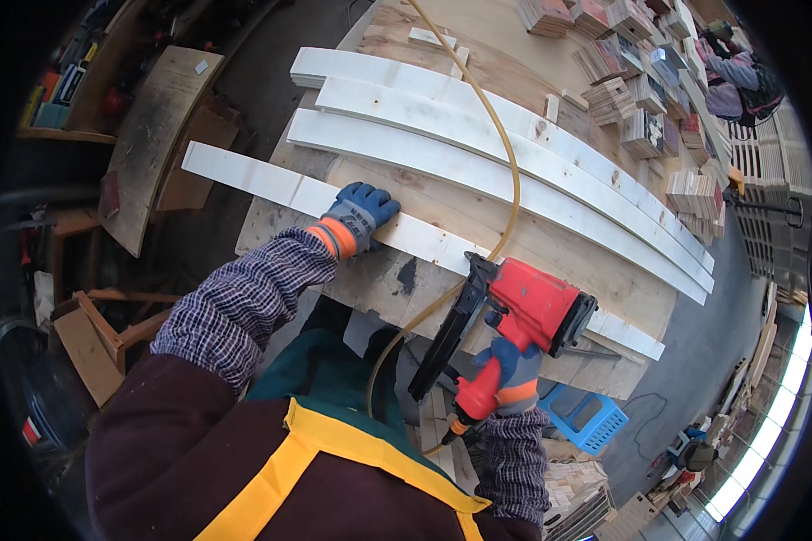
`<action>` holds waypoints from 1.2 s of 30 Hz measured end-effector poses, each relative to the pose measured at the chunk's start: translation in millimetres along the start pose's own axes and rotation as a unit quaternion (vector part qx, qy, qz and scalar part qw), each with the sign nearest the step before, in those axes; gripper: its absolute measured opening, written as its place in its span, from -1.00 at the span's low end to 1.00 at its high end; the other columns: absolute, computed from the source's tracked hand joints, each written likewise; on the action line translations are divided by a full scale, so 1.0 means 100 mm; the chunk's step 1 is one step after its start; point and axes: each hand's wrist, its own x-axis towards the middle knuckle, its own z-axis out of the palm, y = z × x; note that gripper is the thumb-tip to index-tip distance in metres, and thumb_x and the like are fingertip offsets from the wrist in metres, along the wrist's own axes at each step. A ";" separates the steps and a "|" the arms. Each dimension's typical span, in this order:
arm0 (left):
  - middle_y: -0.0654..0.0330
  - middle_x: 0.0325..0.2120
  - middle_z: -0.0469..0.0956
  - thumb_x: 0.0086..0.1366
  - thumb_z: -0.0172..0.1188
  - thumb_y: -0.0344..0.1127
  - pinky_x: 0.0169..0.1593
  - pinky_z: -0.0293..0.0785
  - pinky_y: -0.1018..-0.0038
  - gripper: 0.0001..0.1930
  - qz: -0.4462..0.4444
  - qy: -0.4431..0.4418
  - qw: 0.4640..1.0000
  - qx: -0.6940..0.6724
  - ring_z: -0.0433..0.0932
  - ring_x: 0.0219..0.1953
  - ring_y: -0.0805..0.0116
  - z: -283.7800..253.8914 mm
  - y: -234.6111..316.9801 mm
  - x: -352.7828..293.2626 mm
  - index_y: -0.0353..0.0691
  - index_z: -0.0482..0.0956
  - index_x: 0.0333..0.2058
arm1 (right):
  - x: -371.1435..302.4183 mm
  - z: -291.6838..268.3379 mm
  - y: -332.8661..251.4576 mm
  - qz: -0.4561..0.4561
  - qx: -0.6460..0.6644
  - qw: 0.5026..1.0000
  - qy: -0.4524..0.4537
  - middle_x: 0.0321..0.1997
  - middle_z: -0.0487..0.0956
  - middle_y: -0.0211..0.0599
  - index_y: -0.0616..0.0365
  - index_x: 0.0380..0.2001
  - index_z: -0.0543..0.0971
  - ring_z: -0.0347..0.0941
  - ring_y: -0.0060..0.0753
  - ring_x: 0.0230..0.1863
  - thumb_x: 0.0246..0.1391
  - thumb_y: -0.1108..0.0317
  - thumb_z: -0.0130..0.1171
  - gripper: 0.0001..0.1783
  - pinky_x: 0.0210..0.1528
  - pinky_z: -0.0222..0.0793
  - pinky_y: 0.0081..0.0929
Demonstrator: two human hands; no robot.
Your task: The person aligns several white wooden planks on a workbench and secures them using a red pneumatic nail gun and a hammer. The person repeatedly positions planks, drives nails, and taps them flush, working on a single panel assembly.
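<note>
"Scuffed plywood surface (370, 293): what's in the way?"

"Long white wooden strips (424, 113) lie across it, stacked wooden blocks (609, 99) beyond. A yellow rubber hose (513, 171) loops over the strips."

"And the hands?"

"Both blue-gloved. The left hand (356, 216) curls over the nearest white wooden board (271, 182); the right hand (517, 365) grips a red-and-black nail gun (532, 298), hiding part of that board. A blue plastic stool (612, 426) stands below."

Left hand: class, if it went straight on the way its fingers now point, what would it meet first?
The left hand would probably meet the nearest long white strip beyond the one it rests on, though depth is hard to judge here.
</note>
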 end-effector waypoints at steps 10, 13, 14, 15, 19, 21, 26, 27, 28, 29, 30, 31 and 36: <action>0.17 -0.01 0.46 -0.20 0.50 -0.09 0.25 0.21 0.23 -0.20 0.004 0.064 0.998 0.017 0.41 0.08 0.15 0.04 0.04 -0.06 -0.06 0.41 0.09 | -0.01 0.02 0.04 0.004 -0.040 0.999 -0.002 -0.39 0.58 -0.14 0.32 -0.02 0.42 0.56 -0.25 -0.51 0.00 0.56 0.06 -0.60 -0.46 0.50 -0.38; 0.19 -0.02 0.47 -0.18 0.49 -0.05 0.24 0.21 0.25 -0.23 0.010 0.068 0.997 0.022 0.42 0.07 0.17 0.08 0.01 -0.05 -0.04 0.43 0.08 | -0.03 0.05 0.03 -0.001 -0.030 1.000 0.002 -0.37 0.58 -0.15 0.32 0.00 0.41 0.55 -0.27 -0.50 -0.01 0.58 0.04 -0.58 -0.46 0.49 -0.39; 0.19 -0.02 0.47 -0.18 0.49 -0.04 0.24 0.21 0.25 -0.23 0.009 0.064 0.998 0.019 0.42 0.08 0.17 0.09 0.00 -0.04 -0.04 0.43 0.07 | -0.03 0.05 0.03 -0.006 -0.026 1.000 0.007 -0.36 0.58 -0.15 0.33 0.00 0.41 0.55 -0.28 -0.50 -0.01 0.58 0.04 -0.58 -0.46 0.49 -0.39; 0.19 -0.02 0.47 -0.18 0.49 -0.04 0.24 0.22 0.25 -0.24 0.007 0.058 0.998 0.016 0.42 0.08 0.17 0.09 0.00 -0.03 -0.03 0.44 0.07 | -0.03 0.06 0.04 -0.013 -0.014 1.000 0.007 -0.36 0.58 -0.16 0.33 0.00 0.42 0.55 -0.28 -0.50 -0.01 0.58 0.03 -0.58 -0.46 0.49 -0.39; 0.19 -0.02 0.47 -0.15 0.48 -0.02 0.21 0.25 0.26 -0.28 -0.001 0.039 0.999 0.010 0.42 0.08 0.17 0.02 0.02 -0.01 -0.03 0.47 0.05 | -0.09 0.01 0.09 -0.003 -0.046 0.999 0.019 -0.35 0.57 -0.18 0.29 -0.06 0.47 0.54 -0.31 -0.52 -0.02 0.57 0.03 -0.63 -0.46 0.47 -0.42; 0.19 -0.03 0.48 -0.14 0.48 -0.01 0.18 0.27 0.27 -0.30 -0.003 0.033 0.999 0.013 0.43 0.07 0.17 -0.03 0.05 -0.01 -0.03 0.49 0.03 | -0.16 -0.06 0.12 -0.004 -0.011 1.000 0.019 -0.38 0.59 -0.24 0.21 -0.20 0.56 0.53 -0.32 -0.52 -0.07 0.57 0.07 -0.70 -0.45 0.46 -0.43; 0.18 -0.09 0.49 -0.13 0.48 0.00 0.09 0.33 0.24 -0.35 -0.008 -0.001 1.000 0.022 0.44 0.03 0.18 -0.23 0.12 -0.01 -0.04 0.51 -0.02 | -0.41 -0.19 0.14 -0.209 -0.353 0.911 0.026 -0.53 0.59 -0.38 0.05 -0.63 0.55 0.55 -0.29 -0.44 -0.27 0.47 0.20 -0.95 -0.35 0.46 -0.36; 0.17 -0.08 0.48 -0.13 0.48 0.00 0.10 0.32 0.23 -0.33 -0.006 -0.013 1.000 0.015 0.44 0.03 0.16 -0.27 0.13 -0.01 -0.05 0.50 0.00 | -0.43 -0.20 0.13 -0.243 -0.423 0.873 0.022 -0.54 0.59 -0.38 0.06 -0.62 0.56 0.55 -0.30 -0.44 -0.26 0.48 0.19 -0.95 -0.34 0.46 -0.36; 0.16 -0.08 0.48 -0.13 0.48 -0.01 0.11 0.31 0.22 -0.31 -0.006 -0.027 1.000 0.008 0.43 0.02 0.14 -0.33 0.12 -0.02 -0.06 0.49 0.02 | -0.44 -0.21 0.12 -0.275 -0.489 0.828 0.016 -0.54 0.59 -0.38 0.06 -0.61 0.56 0.55 -0.30 -0.43 -0.25 0.48 0.19 -0.95 -0.33 0.46 -0.35; 0.15 -0.07 0.47 -0.14 0.48 -0.02 0.12 0.30 0.21 -0.29 -0.003 -0.043 0.999 0.002 0.42 0.02 0.12 -0.38 0.12 -0.04 -0.07 0.49 0.03 | -0.45 -0.20 0.10 -0.290 -0.505 0.813 0.003 -0.53 0.59 -0.38 0.05 -0.61 0.56 0.55 -0.30 -0.43 -0.25 0.48 0.20 -0.94 -0.32 0.46 -0.34; 0.14 -0.09 0.47 -0.14 0.48 -0.02 0.10 0.30 0.21 -0.31 0.005 -0.032 0.999 0.000 0.43 0.01 0.11 -0.44 0.12 -0.07 -0.07 0.49 0.01 | -0.46 -0.19 0.09 -0.266 -0.487 0.832 -0.002 -0.53 0.59 -0.38 0.04 -0.61 0.56 0.55 -0.29 -0.43 -0.25 0.48 0.20 -0.94 -0.30 0.46 -0.33; 0.13 -0.10 0.47 -0.15 0.48 -0.03 0.08 0.31 0.21 -0.33 0.016 -0.021 1.000 -0.003 0.43 0.00 0.10 -0.49 0.12 -0.11 -0.08 0.50 -0.01 | -0.47 -0.19 0.08 -0.240 -0.469 0.850 -0.004 -0.53 0.59 -0.38 0.03 -0.61 0.57 0.55 -0.28 -0.43 -0.25 0.48 0.20 -0.93 -0.29 0.46 -0.32; 0.11 -0.19 0.48 -0.24 0.48 -0.04 -0.03 0.39 0.14 -0.37 0.068 0.107 0.992 0.006 0.47 -0.09 0.07 -0.78 0.11 -0.13 -0.08 0.53 -0.12 | -0.57 -0.19 0.00 -0.379 -0.484 0.788 0.025 -0.54 0.58 -0.33 0.06 -0.53 0.60 0.55 -0.30 -0.45 -0.20 0.51 0.17 -0.90 -0.31 0.47 -0.37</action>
